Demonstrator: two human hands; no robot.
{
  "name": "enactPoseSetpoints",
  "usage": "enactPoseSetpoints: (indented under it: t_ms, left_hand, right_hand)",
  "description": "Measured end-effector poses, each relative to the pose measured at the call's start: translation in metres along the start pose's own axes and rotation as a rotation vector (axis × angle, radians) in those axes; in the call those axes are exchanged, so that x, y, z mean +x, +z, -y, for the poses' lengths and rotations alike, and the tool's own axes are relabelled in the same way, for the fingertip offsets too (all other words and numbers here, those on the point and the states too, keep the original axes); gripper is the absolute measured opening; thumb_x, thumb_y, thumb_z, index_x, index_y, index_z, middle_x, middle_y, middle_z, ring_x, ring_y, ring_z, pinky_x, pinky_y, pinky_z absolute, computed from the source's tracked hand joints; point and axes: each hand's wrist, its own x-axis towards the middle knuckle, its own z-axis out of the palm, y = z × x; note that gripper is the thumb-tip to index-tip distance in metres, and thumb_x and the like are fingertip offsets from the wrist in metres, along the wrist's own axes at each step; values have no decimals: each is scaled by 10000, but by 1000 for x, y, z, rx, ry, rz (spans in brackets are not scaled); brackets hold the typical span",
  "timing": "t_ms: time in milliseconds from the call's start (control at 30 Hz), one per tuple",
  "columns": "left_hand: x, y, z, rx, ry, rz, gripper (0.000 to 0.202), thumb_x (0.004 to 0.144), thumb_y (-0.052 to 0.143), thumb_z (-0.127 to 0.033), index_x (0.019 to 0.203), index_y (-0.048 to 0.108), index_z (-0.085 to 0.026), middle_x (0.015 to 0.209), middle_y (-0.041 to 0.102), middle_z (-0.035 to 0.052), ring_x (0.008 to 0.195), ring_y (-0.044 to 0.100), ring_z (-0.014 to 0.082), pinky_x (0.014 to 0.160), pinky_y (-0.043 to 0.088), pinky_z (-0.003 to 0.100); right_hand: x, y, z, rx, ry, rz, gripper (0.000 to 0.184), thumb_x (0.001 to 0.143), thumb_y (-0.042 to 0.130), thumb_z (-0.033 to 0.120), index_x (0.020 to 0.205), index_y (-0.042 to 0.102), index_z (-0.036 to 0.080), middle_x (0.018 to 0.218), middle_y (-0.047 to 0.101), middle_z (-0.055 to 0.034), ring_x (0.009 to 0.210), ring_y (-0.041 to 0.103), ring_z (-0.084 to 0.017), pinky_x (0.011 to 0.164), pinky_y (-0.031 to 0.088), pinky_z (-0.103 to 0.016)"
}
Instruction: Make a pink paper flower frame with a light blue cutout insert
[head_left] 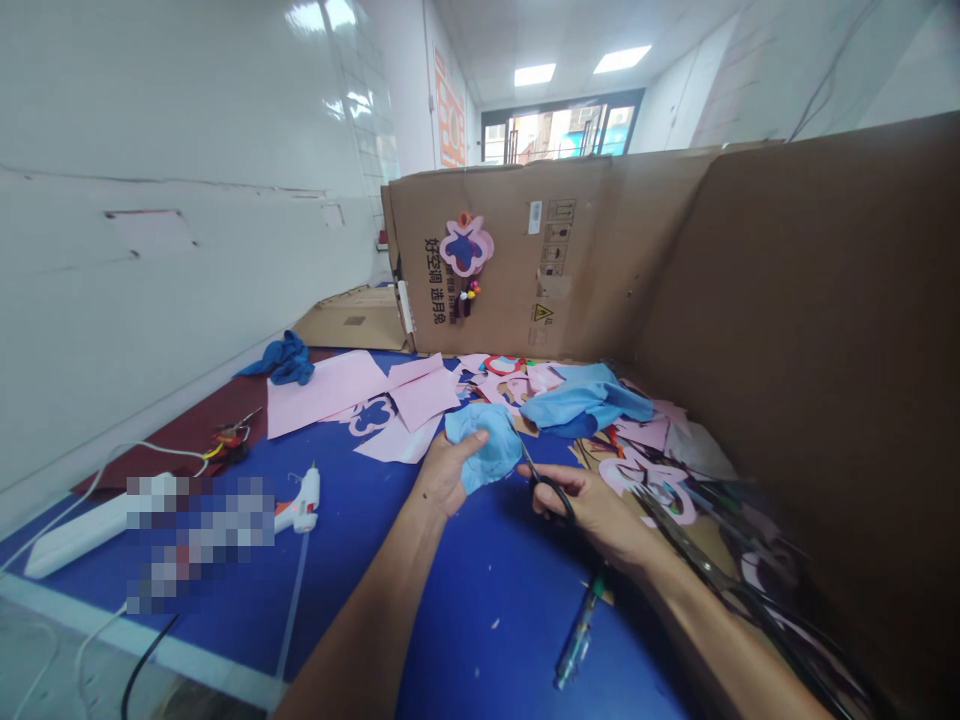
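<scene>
A piece of light blue fabric (491, 455) is held up over the table by my left hand (450, 470), thumb on top and the other fingers hidden behind it. My right hand (581, 500) grips a pair of black-handled scissors (553, 492), fingers around the handles. Their blades reach the fabric's right edge; whether they are parted I cannot tell. Beyond my right hand lies a larger heap of light blue fabric (589, 395). Below that hand, a clear pen (577, 640) with a green end rests on the blue tabletop (465, 620).
Pink paper sheets (330, 390) and scraps cover the table's far side. At left lie a glue gun (304, 505), a white power strip (97, 530) and a dark blue cloth (285, 358). Large shears (697, 560) lie at right. Cardboard walls (622, 250) stand behind and right.
</scene>
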Motion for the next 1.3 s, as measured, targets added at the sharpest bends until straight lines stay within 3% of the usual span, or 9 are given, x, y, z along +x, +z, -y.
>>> enactPoseSetpoints:
  t_ms: [200, 633, 1033, 1300]
  left_hand:
    - [-3, 3, -3, 15, -10, -10, 593, 607, 1035, -309, 1105, 771, -127, 853, 789, 80, 690, 744, 214, 737, 660, 399]
    - [-3, 2, -5, 30, -12, -15, 594, 596, 1032, -298, 1105, 773, -135, 845, 787, 90, 797, 785, 288, 828, 656, 468]
    - [-3, 1, -7, 27, -20, -14, 575, 603, 1025, -267, 1103, 773, -135, 852, 792, 79, 717, 760, 232, 809, 661, 436]
    - [-2, -2, -9, 37, -30, -36, 610, 614, 1002, -263, 1160, 777, -111, 987, 822, 152, 888, 805, 320, 862, 657, 463]
  right_hand:
    - [-1, -1, 2, -10, -9, 1, 800, 745, 889, 728, 1294, 820, 151, 791, 715, -35, 734, 553, -174, 717, 393, -313]
    - [-4, 0, 11, -72, -24, -21, 765, 739, 882, 730, 1245, 844, 158, 753, 686, -27, 723, 546, -177, 707, 420, -309]
    - [-4, -1, 13, -70, -9, -17, 773, 720, 890, 733, 1235, 850, 159, 735, 687, -27, 706, 558, -178, 709, 439, -319]
    - [-4, -2, 11, -99, 2, -24, 740, 720, 906, 690, 1243, 850, 169, 763, 705, -31, 723, 580, -183, 717, 461, -318]
